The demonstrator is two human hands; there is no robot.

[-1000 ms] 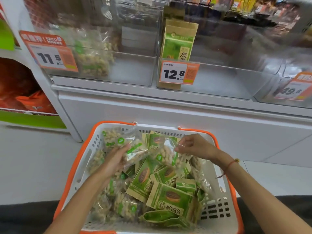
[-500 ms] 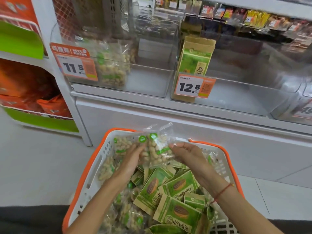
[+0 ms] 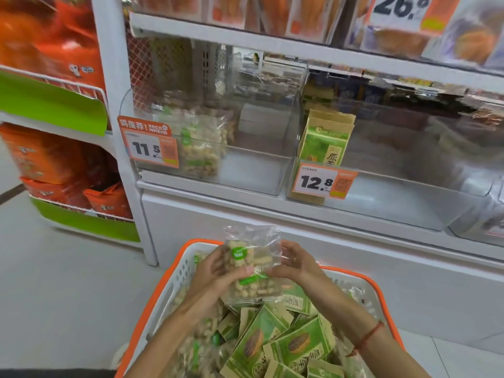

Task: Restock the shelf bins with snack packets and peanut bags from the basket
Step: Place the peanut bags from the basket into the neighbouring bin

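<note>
Nearest, below the fingers, green and tan paper snack packets printed with a dark seed lie heaped in the white plastic basket with an orange rim, mixed with more clear bags whose contents blur together; the basket's near edge is cut off by the frame. Just above that heap, both hands hold one clear plastic bag of pale shelled-looking peanuts with green labels. The left hand curls round the bag's left side, thumb pressed across its front; its other fingers are hidden behind the film. The right hand pinches the bag's right edge, fingertips bent inward, and a red cord circles that wrist. The bag's crinkled top rises clear of the basket rim.

Beyond the fingers and higher, the left clear acrylic shelf bin with an orange 11.5 price tag holds a few similar peanut bags, hazy through the wall. To its right, the clear bin tagged 12.8 holds upright green and tan packets at its left end; the tag hides their lower parts. Farther right, everything smears into reflections.
</note>
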